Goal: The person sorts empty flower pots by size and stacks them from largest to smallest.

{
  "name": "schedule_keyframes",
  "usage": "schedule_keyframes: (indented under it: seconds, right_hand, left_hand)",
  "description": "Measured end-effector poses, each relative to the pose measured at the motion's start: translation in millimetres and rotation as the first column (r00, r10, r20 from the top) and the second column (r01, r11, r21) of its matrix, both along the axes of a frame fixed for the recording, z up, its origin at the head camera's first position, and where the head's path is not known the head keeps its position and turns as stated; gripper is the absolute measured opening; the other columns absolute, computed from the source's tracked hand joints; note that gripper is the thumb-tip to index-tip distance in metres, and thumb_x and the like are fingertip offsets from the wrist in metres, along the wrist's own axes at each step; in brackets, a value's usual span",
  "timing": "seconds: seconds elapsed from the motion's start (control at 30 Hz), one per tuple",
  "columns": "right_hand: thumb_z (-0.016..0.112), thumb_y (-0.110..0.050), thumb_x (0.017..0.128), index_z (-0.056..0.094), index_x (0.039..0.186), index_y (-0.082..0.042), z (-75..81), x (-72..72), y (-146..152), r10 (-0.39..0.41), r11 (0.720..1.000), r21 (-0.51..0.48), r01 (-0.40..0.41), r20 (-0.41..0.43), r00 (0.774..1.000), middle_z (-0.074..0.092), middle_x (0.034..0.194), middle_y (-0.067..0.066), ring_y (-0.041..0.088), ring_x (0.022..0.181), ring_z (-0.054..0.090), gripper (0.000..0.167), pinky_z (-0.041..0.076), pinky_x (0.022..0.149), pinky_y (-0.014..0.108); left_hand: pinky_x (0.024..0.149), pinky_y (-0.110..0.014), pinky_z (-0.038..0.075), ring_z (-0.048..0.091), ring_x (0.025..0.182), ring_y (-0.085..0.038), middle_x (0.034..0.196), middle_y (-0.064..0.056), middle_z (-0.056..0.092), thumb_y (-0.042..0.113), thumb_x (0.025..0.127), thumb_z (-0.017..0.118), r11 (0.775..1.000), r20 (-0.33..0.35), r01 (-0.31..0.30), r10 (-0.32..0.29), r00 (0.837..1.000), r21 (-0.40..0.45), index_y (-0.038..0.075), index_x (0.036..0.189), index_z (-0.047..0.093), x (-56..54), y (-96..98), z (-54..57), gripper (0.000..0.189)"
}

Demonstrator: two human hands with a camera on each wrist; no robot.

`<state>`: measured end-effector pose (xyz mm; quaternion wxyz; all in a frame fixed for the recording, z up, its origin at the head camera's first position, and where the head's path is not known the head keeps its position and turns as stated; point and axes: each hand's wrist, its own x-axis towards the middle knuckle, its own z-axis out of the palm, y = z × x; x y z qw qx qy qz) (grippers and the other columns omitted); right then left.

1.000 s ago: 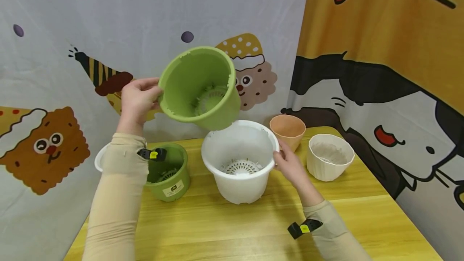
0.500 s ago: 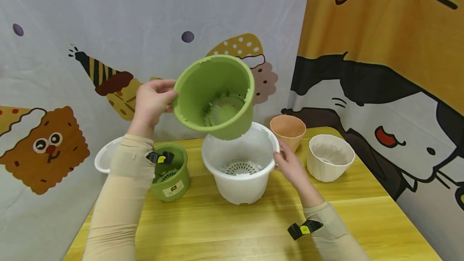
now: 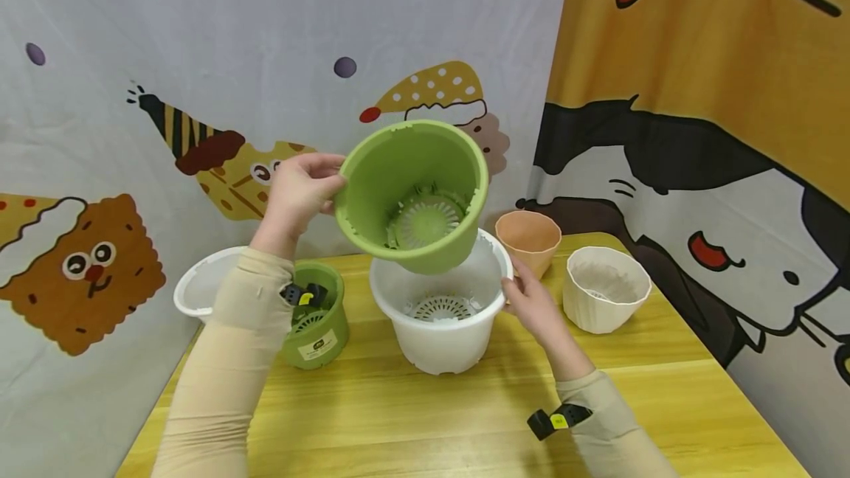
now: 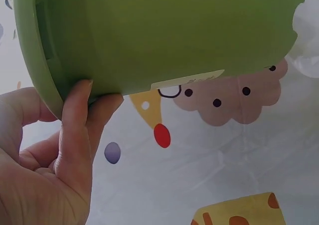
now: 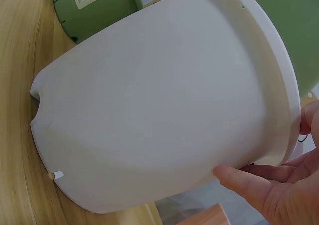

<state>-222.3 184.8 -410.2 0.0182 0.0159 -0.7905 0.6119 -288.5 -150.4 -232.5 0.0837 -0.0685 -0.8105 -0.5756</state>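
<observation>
Up in the left hand's (image 3: 302, 194) grip, the green pot (image 3: 412, 183) hides the far rim of the white pot (image 3: 441, 345) below, and the left wrist view's upper edge slices it off. Beyond the fingertips, its slanted label (image 4: 187, 80) can't be read! Below that grip, a sleeve (image 3: 222, 360) covers part of the smaller green pot (image 3: 332, 349); beside the right hand's (image 3: 534, 308) grip, the orange pot's (image 3: 527, 231) lower part is partly hidden.

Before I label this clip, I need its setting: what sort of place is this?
Probably an indoor filming corner: cartoon-printed cloths hang behind and beside a wood-grain table with pots on it, and the person wears wrist cameras.
</observation>
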Motion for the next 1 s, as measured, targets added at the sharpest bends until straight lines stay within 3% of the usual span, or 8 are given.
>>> schedule_keyframes:
  seconds: [0.7,1.0]
  right_hand:
    - [0.043,-0.014,0.104,0.026,0.155,-0.002,-1.6,-0.4,-1,0.009,1.0,-0.022,-0.009,0.005,1.0,0.048,0.136,0.034,0.045,0.122,0.052,0.055,0.058,0.088,0.039]
    - [0.042,-0.015,0.105,0.026,0.156,-0.003,-1.7,0.2,0,0.011,1.0,-0.02,-0.011,0.004,1.0,0.047,0.138,0.033,0.046,0.124,0.051,0.055,0.057,0.089,0.039]
  left_hand:
    - [0.065,-0.032,0.062,0.068,0.076,-0.02,0.111,-0.016,0.067,0.005,0.091,0.062,0.992,0.112,0.075,-0.063,0.992,-0.106,0.001,0.127,0.064,-4.0,10.0,-15.7,0.037]
    - [0.061,-0.032,0.062,0.068,0.072,-0.02,0.11,-0.016,0.069,0.002,0.088,0.063,0.988,0.114,0.098,-0.084,0.99,-0.118,0.0,0.123,0.067,-4.0,16.8,-26.0,0.036]
